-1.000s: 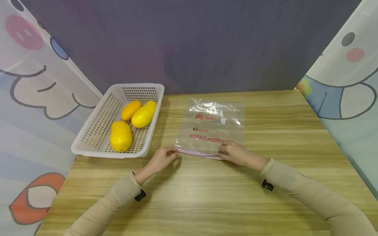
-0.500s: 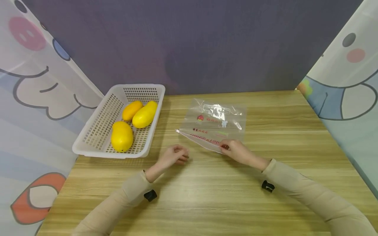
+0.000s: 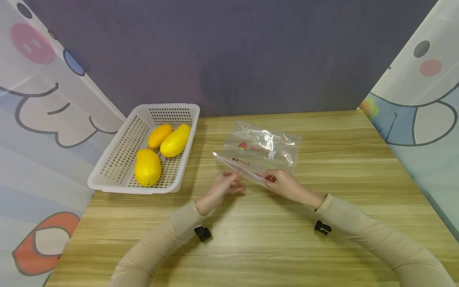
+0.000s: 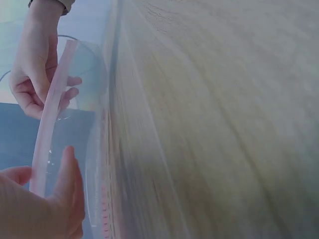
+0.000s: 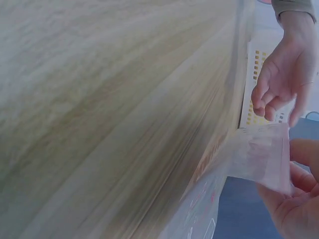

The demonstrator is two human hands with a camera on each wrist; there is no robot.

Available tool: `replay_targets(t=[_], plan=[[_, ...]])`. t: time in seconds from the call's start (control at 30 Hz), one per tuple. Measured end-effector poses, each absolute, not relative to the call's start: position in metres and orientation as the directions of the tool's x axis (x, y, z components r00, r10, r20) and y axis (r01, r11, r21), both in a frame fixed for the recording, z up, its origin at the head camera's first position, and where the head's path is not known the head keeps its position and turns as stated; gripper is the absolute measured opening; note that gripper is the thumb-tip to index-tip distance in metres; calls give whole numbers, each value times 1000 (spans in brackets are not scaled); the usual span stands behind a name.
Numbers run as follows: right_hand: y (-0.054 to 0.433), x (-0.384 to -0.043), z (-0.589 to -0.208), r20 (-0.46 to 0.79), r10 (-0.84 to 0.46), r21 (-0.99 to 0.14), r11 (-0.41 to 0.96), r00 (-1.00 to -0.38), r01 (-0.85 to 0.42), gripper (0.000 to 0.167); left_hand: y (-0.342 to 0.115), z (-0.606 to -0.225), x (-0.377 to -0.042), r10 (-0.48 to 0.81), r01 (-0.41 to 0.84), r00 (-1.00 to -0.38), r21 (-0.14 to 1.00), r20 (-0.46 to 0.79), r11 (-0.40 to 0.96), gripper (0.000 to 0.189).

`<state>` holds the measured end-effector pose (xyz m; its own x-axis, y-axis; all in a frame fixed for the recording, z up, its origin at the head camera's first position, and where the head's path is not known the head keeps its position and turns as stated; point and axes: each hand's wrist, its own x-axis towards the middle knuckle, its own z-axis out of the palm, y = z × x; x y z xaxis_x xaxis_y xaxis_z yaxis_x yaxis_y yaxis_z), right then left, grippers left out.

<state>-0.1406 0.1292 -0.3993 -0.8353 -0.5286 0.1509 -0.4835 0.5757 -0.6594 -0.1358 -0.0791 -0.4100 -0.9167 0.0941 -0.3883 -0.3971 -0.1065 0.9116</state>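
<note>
A clear zip bag (image 3: 256,149) with pink and red prints lies on the wooden table, its pink zip edge (image 4: 52,114) lifted towards me. At the right part of that edge my right hand (image 3: 285,184) pinches the plastic between thumb and fingers, as the right wrist view also shows. My left hand (image 3: 224,186) is just in front of the zip edge, left of the right hand. Its thumb and fingers are apart and loosely bent, and I see nothing held in them. Whether they touch the bag I cannot tell.
A white perforated plastic basket (image 3: 130,188) stands on the left of the table, with three yellow mangoes (image 3: 148,167) in it. Behind the table (image 3: 251,247) rises a dark grey panel (image 3: 229,56). Cartoon-printed curtains (image 3: 43,131) hang at both sides.
My left hand has let go of the bag's left corner and moved right towards the right hand. The zip edge's left end has risen and swung away from me. The right hand keeps its pinch.
</note>
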Motion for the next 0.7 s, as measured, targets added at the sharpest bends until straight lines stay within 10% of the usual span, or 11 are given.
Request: replay_targets(t=[0.7], plan=[[140, -155, -379, 150, -341, -767, 552, -928, -327, 10, -85, -412, -135, -32, -261, -961, 943, -273, -207, 20]])
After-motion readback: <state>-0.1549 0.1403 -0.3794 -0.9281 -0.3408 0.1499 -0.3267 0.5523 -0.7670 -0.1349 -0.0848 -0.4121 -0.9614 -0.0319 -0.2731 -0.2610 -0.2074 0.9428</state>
